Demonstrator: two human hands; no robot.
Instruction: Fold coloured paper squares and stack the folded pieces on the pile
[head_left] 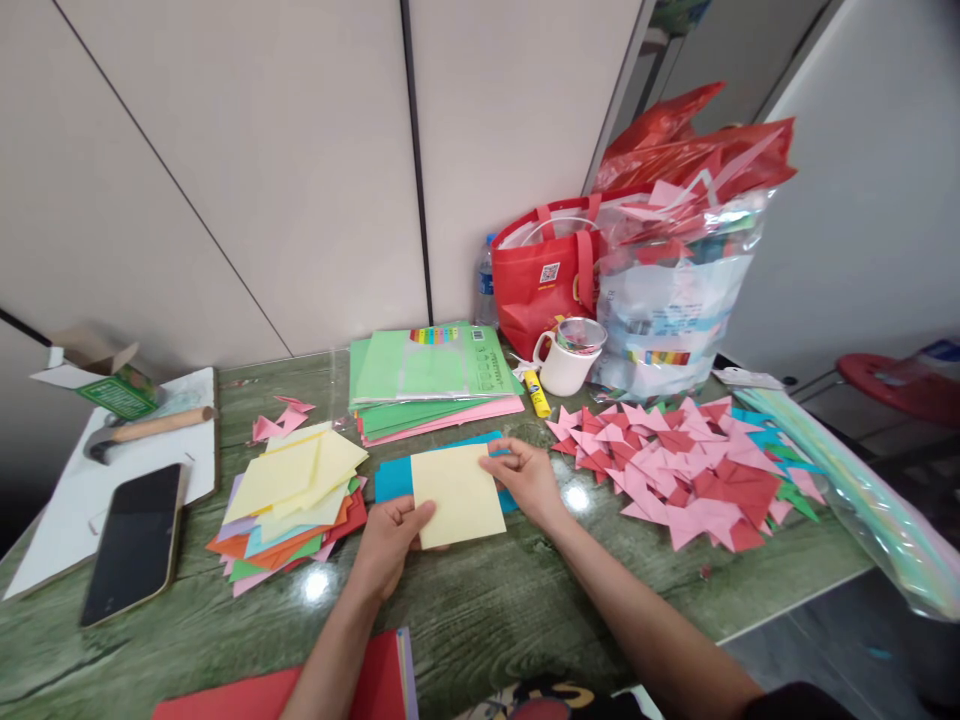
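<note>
A pale yellow paper square (pixel 456 494) lies in front of me over blue paper sheets (pixel 392 478) on the green table (pixel 480 600). My left hand (pixel 388 545) pinches the square's near left edge, thumb on top. My right hand (pixel 525 475) grips its far right corner with the fingers curled. A loose stack of coloured paper squares (pixel 289 510), yellow on top, sits just left of my left hand. To the right of my right hand spreads a heap of folded pink and red paper shapes (pixel 679 468).
A phone (pixel 135 540) and a hammer (pixel 146 430) rest on a white board (pixel 56 520) at the left. Packs of coloured paper (pixel 427 385), a glue stick (pixel 535 393), a white mug (pixel 566 358), a red bag (pixel 551 272) and plastic bags (pixel 675 290) stand at the back. Red sheets (pixel 375 685) lie near me.
</note>
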